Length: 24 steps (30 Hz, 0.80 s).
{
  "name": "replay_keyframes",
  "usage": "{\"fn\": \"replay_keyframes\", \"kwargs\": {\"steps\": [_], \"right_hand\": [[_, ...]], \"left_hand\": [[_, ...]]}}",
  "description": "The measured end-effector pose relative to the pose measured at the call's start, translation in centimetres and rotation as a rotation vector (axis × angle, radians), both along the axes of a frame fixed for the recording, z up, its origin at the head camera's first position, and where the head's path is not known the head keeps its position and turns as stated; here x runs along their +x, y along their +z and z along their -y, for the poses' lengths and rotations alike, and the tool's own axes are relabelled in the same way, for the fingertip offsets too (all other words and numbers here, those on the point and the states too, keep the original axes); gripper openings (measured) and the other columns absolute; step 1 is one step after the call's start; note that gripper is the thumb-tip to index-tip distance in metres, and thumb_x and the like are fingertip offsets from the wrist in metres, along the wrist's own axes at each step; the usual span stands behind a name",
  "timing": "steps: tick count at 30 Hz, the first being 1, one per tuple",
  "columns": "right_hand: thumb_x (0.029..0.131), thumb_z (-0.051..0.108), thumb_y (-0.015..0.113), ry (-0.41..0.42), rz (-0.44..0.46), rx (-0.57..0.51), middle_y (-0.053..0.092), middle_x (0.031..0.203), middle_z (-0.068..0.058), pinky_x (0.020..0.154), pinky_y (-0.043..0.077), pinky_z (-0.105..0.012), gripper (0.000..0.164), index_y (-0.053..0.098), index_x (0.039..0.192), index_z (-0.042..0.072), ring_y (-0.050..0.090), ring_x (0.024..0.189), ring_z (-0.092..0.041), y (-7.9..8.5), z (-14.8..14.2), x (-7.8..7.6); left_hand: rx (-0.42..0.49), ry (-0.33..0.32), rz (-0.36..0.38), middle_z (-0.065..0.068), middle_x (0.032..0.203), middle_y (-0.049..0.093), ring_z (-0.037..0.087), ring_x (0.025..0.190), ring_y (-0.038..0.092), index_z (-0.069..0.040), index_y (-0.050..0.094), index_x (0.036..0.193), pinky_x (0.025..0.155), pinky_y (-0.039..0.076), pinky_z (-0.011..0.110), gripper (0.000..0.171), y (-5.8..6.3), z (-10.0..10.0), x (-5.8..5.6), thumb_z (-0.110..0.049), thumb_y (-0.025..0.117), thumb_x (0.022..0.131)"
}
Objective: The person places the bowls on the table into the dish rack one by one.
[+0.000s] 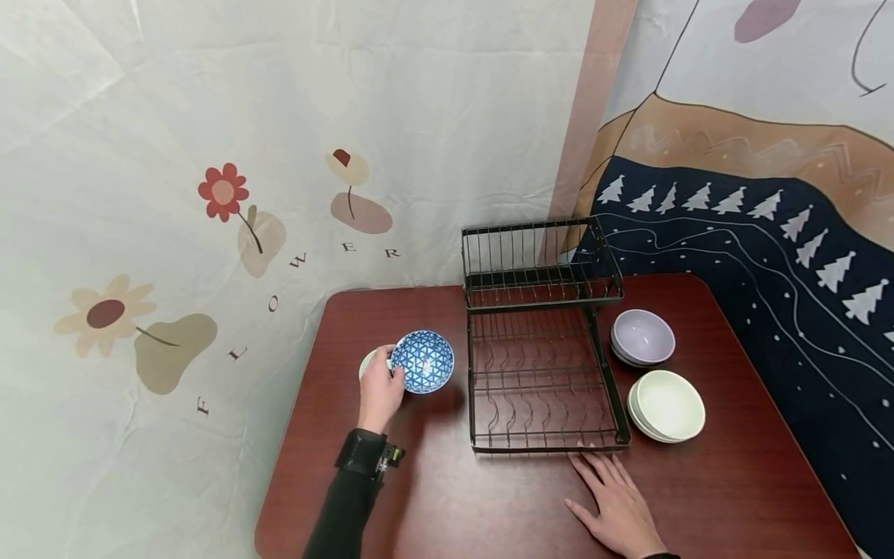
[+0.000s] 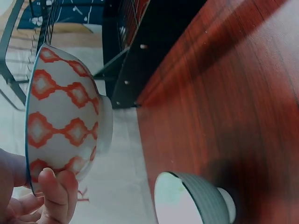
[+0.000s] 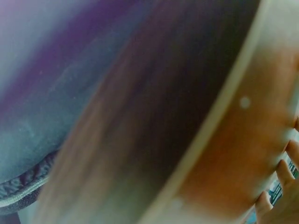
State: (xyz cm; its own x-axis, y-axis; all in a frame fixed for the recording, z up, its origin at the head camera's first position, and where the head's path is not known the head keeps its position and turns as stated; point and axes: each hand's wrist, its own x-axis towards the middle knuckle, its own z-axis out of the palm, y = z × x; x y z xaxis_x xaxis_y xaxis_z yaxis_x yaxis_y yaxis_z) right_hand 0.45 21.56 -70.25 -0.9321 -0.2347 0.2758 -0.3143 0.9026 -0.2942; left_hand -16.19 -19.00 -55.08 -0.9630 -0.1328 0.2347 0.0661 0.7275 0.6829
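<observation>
Blue-and-white patterned bowl (image 1: 422,362) pinched at rim between thumb and fingers of left hand (image 1: 379,394), raised above table (image 1: 489,505), left of black two-tier dish rack (image 1: 545,449). Pale-green bowl (image 2: 175,200) stands nearby. Right hand (image 1: 618,505) spread at rack's front edge.

The right hand (image 3: 284,200) is seen only in part at the lower right edge, its fingers slightly apart, with a blue-and-white patch (image 3: 276,191) glimpsed between them. Most of the view is filled by blurred diagonals: a pale-spotted orange-brown surface (image 3: 233,158) is divided by a yellowish strip (image 3: 203,133) from a dark brown band (image 3: 154,93). At left, a blue-grey area (image 3: 37,135) is crossed by a purple streak (image 3: 60,51) and bordered below by a dark textured edge (image 3: 23,181).
</observation>
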Motion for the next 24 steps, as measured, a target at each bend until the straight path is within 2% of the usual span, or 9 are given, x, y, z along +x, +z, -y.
{"fn": "replay_keyframes", "kwargs": {"steps": [4,5,8,11,12,13,24], "right_hand": [[0.081,0.047,0.093,-0.005,0.012,-0.002,0.07,0.142,-0.013,0.135,-0.013,-0.017,0.074,0.072,0.144,0.013,0.062,0.137,-0.038,0.1,0.0,0.0],[0.081,0.047,0.093,-0.005,0.011,-0.002,0.07,0.142,-0.013,0.135,-0.013,-0.017,0.074,0.073,0.144,0.013,0.063,0.137,-0.038,0.1,0.0,0.0],[0.081,0.047,0.092,0.0,0.005,-0.004,0.07,0.141,-0.013,0.135,-0.013,-0.017,0.074,0.072,0.144,0.013,0.063,0.136,-0.038,0.0,-0.1,0.0],[0.081,0.048,0.092,0.003,-0.002,-0.004,0.07,0.141,-0.012,0.136,-0.012,-0.018,0.075,0.072,0.144,0.013,0.064,0.136,-0.037,-0.1,-0.1,0.0],[0.081,0.048,0.092,0.003,-0.002,-0.003,0.07,0.141,-0.012,0.136,-0.012,-0.018,0.075,0.072,0.145,0.014,0.064,0.136,-0.037,-0.1,-0.1,0.0],[0.081,0.048,0.092,0.003,-0.002,-0.003,0.07,0.142,-0.012,0.136,-0.012,-0.018,0.075,0.072,0.145,0.014,0.064,0.136,-0.037,-0.1,-0.1,0.0],[0.082,0.048,0.092,-0.005,-0.004,0.007,0.07,0.143,-0.01,0.14,-0.002,-0.024,0.074,0.072,0.145,0.015,0.065,0.137,-0.036,0.3,0.0,0.1]], "left_hand": [[0.029,-0.057,-0.015,0.03,0.127,0.073,0.031,0.079,0.065,0.008,0.064,0.136,0.068,0.052,0.042,0.037,0.1,-0.9,0.0,0.0,0.061,0.1],[0.052,-0.089,-0.047,0.027,0.128,0.073,0.028,0.083,0.067,0.006,0.064,0.138,0.072,0.055,0.041,0.037,-1.3,-0.6,-0.5,-0.006,0.06,0.103],[0.078,-0.132,-0.041,0.028,0.132,0.07,0.035,0.097,0.072,0.007,0.063,0.14,0.086,0.062,0.052,0.04,-1.4,-1.3,-0.4,-0.006,0.059,0.102],[0.07,-0.161,-0.006,0.028,0.135,0.067,0.041,0.119,0.071,0.007,0.061,0.144,0.106,0.059,0.058,0.044,-1.1,-2.1,-0.3,-0.005,0.058,0.103],[0.056,-0.152,0.038,0.032,0.134,0.065,0.046,0.12,0.07,0.01,0.061,0.143,0.107,0.057,0.063,0.045,0.4,-2.8,0.2,0.0,0.059,0.1],[0.054,-0.158,0.061,0.031,0.134,0.064,0.046,0.123,0.069,0.01,0.06,0.145,0.11,0.056,0.063,0.045,0.6,-3.0,0.2,0.0,0.059,0.101],[0.064,-0.247,0.111,0.028,0.132,0.063,0.039,0.117,0.067,0.007,0.06,0.141,0.106,0.057,0.059,0.038,0.5,-4.1,0.3,0.002,0.06,0.104]]}}
